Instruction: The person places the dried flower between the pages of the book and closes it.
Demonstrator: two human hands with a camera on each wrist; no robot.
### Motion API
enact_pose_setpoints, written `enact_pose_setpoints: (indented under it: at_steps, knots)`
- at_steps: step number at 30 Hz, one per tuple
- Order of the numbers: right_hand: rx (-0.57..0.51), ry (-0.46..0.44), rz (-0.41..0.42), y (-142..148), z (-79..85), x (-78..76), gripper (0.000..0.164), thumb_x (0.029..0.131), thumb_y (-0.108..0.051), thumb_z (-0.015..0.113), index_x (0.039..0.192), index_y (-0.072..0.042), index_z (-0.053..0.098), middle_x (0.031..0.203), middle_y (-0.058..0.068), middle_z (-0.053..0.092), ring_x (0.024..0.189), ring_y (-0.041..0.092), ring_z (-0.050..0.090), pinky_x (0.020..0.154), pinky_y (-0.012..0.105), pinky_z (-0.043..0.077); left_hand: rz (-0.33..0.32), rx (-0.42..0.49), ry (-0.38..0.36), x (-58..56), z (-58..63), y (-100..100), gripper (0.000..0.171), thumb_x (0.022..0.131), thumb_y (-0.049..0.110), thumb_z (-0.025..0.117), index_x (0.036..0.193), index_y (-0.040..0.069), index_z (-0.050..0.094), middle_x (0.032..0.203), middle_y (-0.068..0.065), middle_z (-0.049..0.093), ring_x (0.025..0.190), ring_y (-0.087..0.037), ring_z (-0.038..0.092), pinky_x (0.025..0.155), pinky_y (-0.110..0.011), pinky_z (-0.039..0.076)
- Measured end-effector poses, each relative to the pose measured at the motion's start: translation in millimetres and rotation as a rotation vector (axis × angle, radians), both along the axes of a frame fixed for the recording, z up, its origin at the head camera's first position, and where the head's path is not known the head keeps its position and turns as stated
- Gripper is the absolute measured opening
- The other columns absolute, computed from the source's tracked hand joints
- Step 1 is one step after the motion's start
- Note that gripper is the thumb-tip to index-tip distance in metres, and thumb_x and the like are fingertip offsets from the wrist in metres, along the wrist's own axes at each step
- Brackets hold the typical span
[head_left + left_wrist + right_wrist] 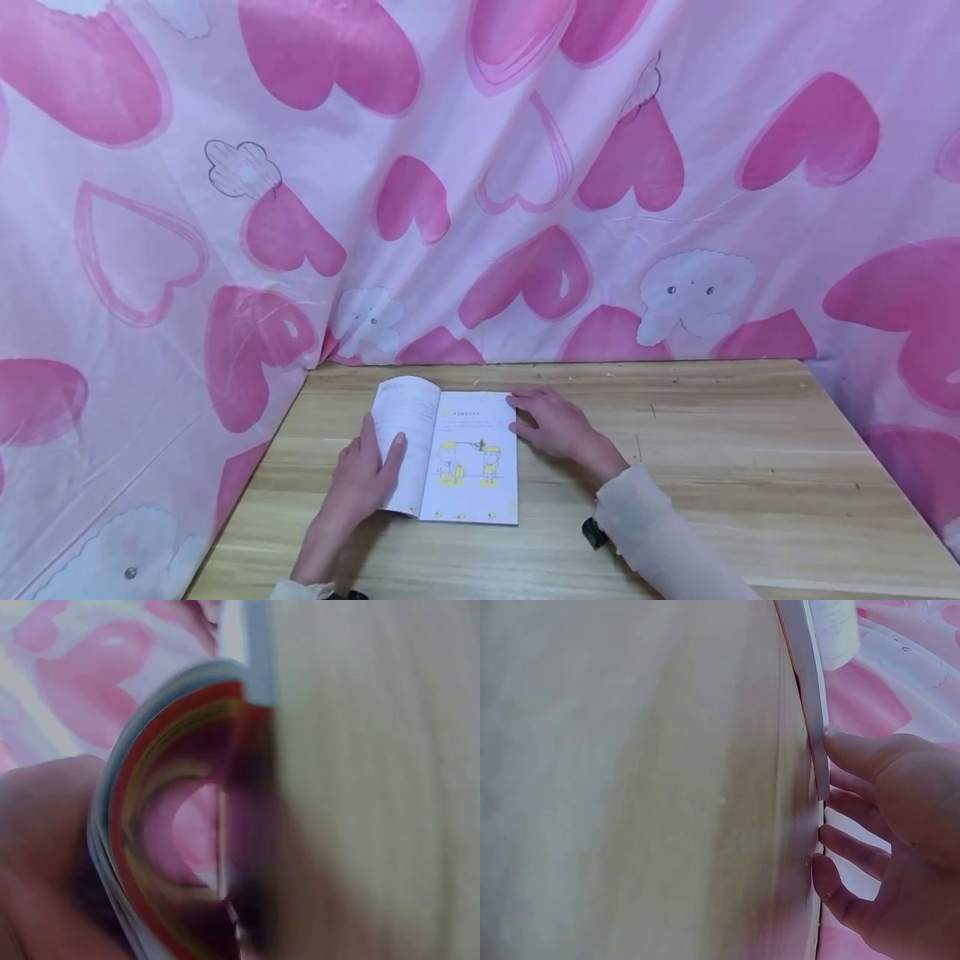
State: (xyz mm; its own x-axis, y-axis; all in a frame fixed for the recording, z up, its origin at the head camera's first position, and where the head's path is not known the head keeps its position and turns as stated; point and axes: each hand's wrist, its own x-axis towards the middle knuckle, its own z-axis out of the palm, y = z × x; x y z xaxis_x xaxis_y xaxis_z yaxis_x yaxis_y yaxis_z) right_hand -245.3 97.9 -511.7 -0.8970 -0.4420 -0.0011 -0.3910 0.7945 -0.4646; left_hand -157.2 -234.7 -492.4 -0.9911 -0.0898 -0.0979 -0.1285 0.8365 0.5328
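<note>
An open book (468, 458) with printed pages lies on the wooden table, its right page showing a yellow-and-black line drawing. My left hand (362, 475) grips the raised left side of the book, with the thumb over the page and the fingers behind it. In the left wrist view, the lifted book part (124, 765) bends in a curve with red on its inner side, beside the left hand (45, 855). My right hand (558, 429) is at the upper right edge of the book. In the right wrist view, its thumb touches the book's edge (814, 712) and the other fingers are loosely bent.
The wooden table (712, 467) extends to the right of the book. A pink cloth (525, 250) printed with hearts hangs behind the table and along its left side. Both wrists wear dark bands, and the right arm has a light sleeve (660, 525).
</note>
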Motion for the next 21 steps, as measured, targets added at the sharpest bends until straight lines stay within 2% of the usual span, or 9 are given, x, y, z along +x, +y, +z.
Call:
enact_pose_setpoints:
  at_steps: [4, 6, 9, 11, 12, 14, 16, 18, 21]
  knots:
    - [-0.006, 0.006, -0.002, 1, -0.4, 0.2, 0.058, 0.105, -0.039, 0.072, 0.158, -0.020, 0.058, 0.169, 0.001, 0.051, 0.156, 0.031, 0.046, 0.124, 0.057, 0.044, -0.025, 0.121, 0.115, 4.2, 17.9, 4, 0.088, 0.112, 0.040, 0.056, 0.170, -0.007, 0.011, 0.167, -0.038, 0.029, 0.155, -0.054, 0.034, 0.127, -0.068, 0.031]
    - [-0.012, 0.004, -0.006, 2, -0.4, 0.7, 0.058, 0.105, -0.039, 0.072, 0.158, -0.020, 0.058, 0.169, 0.001, 0.051, 0.156, 0.030, 0.046, 0.124, 0.057, 0.044, -0.034, 0.132, 0.215, 6.0, 29.4, 8, 0.080, 0.107, 0.024, 0.065, 0.168, -0.008, 0.022, 0.161, -0.037, 0.035, 0.150, -0.050, 0.039, 0.125, -0.067, 0.035]
    - [-0.025, -0.002, -0.014, 2, -0.6, 1.1, 0.057, 0.104, -0.039, 0.073, 0.157, -0.021, 0.059, 0.168, 0.001, 0.052, 0.154, 0.030, 0.047, 0.122, 0.058, 0.045, -0.056, 0.110, 0.396, 7.6, 47.5, 15, 0.064, 0.099, 0.003, 0.069, 0.157, -0.011, 0.045, 0.151, -0.034, 0.049, 0.141, -0.046, 0.049, 0.119, -0.064, 0.043]
    - [-0.030, -0.005, -0.024, 2, -1.1, 1.3, 0.057, 0.104, -0.038, 0.073, 0.157, -0.022, 0.059, 0.168, 0.001, 0.052, 0.154, 0.029, 0.048, 0.121, 0.058, 0.046, -0.075, 0.100, 0.490, 8.0, 58.2, 20, 0.056, 0.095, -0.005, 0.069, 0.149, -0.011, 0.055, 0.144, -0.031, 0.057, 0.131, -0.043, 0.059, 0.109, -0.058, 0.053]
    - [-0.030, -0.008, -0.025, 2, -1.3, 1.3, 0.057, 0.104, -0.039, 0.073, 0.157, -0.022, 0.059, 0.168, 0.001, 0.052, 0.154, 0.029, 0.047, 0.121, 0.058, 0.046, -0.082, 0.100, 0.514, 8.1, 62.8, 23, 0.054, 0.093, -0.007, 0.069, 0.146, -0.010, 0.059, 0.141, -0.029, 0.060, 0.125, -0.041, 0.064, 0.102, -0.053, 0.058]
    - [-0.028, -0.015, -0.026, 2, -1.7, 1.5, 0.057, 0.104, -0.040, 0.073, 0.157, -0.023, 0.058, 0.168, 0.000, 0.051, 0.154, 0.029, 0.047, 0.122, 0.058, 0.045, -0.103, 0.129, 0.516, 8.6, 71.1, 29, 0.053, 0.093, -0.008, 0.070, 0.145, -0.005, 0.063, 0.136, -0.024, 0.065, 0.114, -0.036, 0.070, 0.086, -0.041, 0.063]
    - [-0.026, -0.018, -0.024, 2, -2.2, 1.4, 0.058, 0.105, -0.040, 0.072, 0.158, -0.024, 0.058, 0.169, 0.000, 0.051, 0.154, 0.028, 0.046, 0.122, 0.058, 0.045, -0.131, 0.183, 0.469, 8.3, 76.4, 36, 0.052, 0.094, -0.006, 0.073, 0.145, 0.001, 0.066, 0.131, -0.019, 0.068, 0.104, -0.030, 0.073, 0.073, -0.029, 0.063]
    - [-0.024, -0.024, -0.022, 2, -2.2, 1.6, 0.058, 0.105, -0.041, 0.072, 0.159, -0.025, 0.057, 0.169, -0.001, 0.050, 0.154, 0.027, 0.046, 0.123, 0.057, 0.044, -0.167, 0.238, 0.401, 6.7, 79.0, 43, 0.052, 0.095, -0.002, 0.074, 0.145, 0.006, 0.067, 0.123, -0.014, 0.071, 0.097, -0.024, 0.074, 0.071, -0.023, 0.061]
    - [-0.032, -0.024, -0.020, 2, -2.3, 1.5, 0.058, 0.105, -0.040, 0.072, 0.159, -0.024, 0.057, 0.169, -0.001, 0.050, 0.154, 0.027, 0.046, 0.122, 0.058, 0.044, -0.223, 0.307, 0.305, 2.1, 78.1, 53, 0.050, 0.096, 0.002, 0.076, 0.144, 0.015, 0.069, 0.109, -0.008, 0.074, 0.088, -0.015, 0.073, 0.074, -0.024, 0.062]
